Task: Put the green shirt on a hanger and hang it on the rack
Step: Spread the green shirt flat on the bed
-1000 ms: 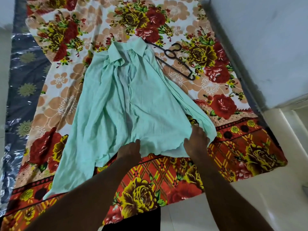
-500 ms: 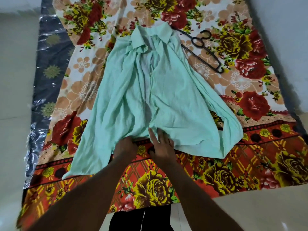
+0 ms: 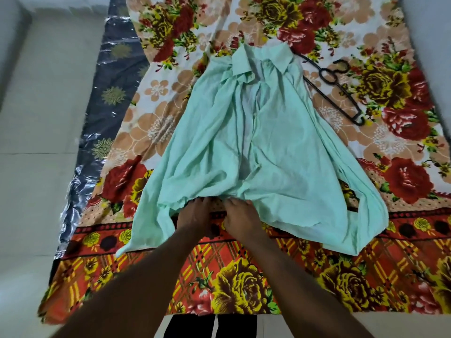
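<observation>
Brought in since before: right hand (image 3: 240, 215) beside left hand (image 3: 195, 215), both pinching the bunched near hem of green shirt (image 3: 244, 142). Spread pale mint, creased, collar far, on floral sheet (image 3: 158, 123), beside black hanger (image 3: 329, 81).

Hidden, cropped and blurred parts

The fingertips of the left hand (image 3: 195, 215) and right hand (image 3: 240, 215) are disappearing under the hem of the green shirt (image 3: 268, 154), so it cannot be told whether they are pinching the cloth or only resting on it. The black hanger (image 3: 330, 81) is running under the shirt's shoulder at one end. The floral blanket (image 3: 402, 240) is being cut off by the top and right edges and is covering most of a shiny dark patterned sheet (image 3: 114, 93). Both forearms (image 3: 136, 289) are showing blurred and running out at the bottom edge. Black trouser legs (image 3: 190, 328) are being cropped there too.
</observation>
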